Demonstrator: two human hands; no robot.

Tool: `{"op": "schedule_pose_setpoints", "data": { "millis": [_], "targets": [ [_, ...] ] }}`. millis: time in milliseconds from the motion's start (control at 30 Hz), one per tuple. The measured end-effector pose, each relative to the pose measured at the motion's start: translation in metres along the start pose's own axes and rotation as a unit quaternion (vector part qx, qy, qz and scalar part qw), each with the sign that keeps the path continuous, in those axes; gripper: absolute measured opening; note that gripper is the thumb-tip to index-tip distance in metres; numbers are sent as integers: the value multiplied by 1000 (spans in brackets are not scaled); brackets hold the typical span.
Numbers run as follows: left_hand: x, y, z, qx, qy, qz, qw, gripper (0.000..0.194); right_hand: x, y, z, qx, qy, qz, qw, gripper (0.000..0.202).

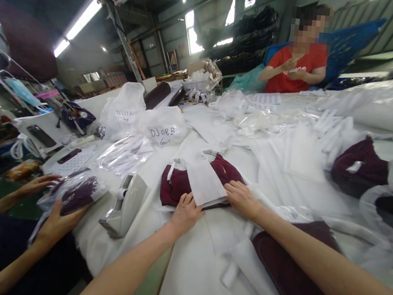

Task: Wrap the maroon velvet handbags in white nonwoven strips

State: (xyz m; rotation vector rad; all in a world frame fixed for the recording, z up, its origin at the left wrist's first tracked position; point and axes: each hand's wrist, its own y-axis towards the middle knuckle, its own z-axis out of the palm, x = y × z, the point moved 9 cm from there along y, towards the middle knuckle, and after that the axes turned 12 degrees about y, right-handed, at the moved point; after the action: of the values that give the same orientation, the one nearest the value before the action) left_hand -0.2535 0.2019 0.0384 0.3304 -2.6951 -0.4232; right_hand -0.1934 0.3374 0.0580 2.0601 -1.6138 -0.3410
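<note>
The maroon bag (176, 187) lies on the white-covered table (189, 258) in front of the person, a white sheet (206, 178) across its middle. The left hand (186, 215) pinches the sheet's lower edge; the right hand (242, 198) grasps the bag's right side (fingers curled over the maroon cloth). Left of it stands a tape dispenser (126, 208); beyond are plastic bags (164, 125), marked in black, and a seated person in red (298, 67).

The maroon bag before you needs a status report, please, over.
Left hand at lower edge of white sheet. Right hand on right side of maroon bag. Sheet lies across bag's middle. Tape dispenser off to left, touching neither hand.
</note>
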Motion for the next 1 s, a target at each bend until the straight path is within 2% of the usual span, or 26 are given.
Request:
{"op": "schedule_pose_setpoints", "data": {
  "millis": [100,167,300,333,400,533,633,733,833,933,1000],
  "targets": [
    [-6,-1,0,-28,-7,-6,1000,17,0,0,-6,3,2,-5,1000,15],
    [-8,-1,-1,-43,-7,-18,999,15,1,2,-16,11,17,-9,1000,4],
    [-9,-1,-5,-57,-13,-30,998,13,5,14,-46,-12,49,12,999,48],
    [-9,0,-5,-56,-17,-32,998,13,11,18,-53,-25,41,5,999,50],
    [-8,0,-5,-51,-25,-37,998,16,28,26,-56,-28,21,-42,999,40],
    [-4,1,-2,-36,-46,-42,997,25,57,26,-28,51,52,-121,990,15],
    [-2,2,2,-29,-62,-38,997,21,65,12,-7,92,58,-128,986,17],
    [-1,0,1,-33,-80,-21,996,20,68,2,3,109,42,-131,984,21],
    [5,-4,-9,-44,-113,-11,993,33,66,-1,7,110,38,-130,985,27],
    [22,-3,-26,-76,-159,-72,982,40,64,-1,14,109,37,-119,986,22],
    [26,4,-32,-92,-159,-99,978,40,62,-1,19,111,35,-106,988,19]
  ]
}}
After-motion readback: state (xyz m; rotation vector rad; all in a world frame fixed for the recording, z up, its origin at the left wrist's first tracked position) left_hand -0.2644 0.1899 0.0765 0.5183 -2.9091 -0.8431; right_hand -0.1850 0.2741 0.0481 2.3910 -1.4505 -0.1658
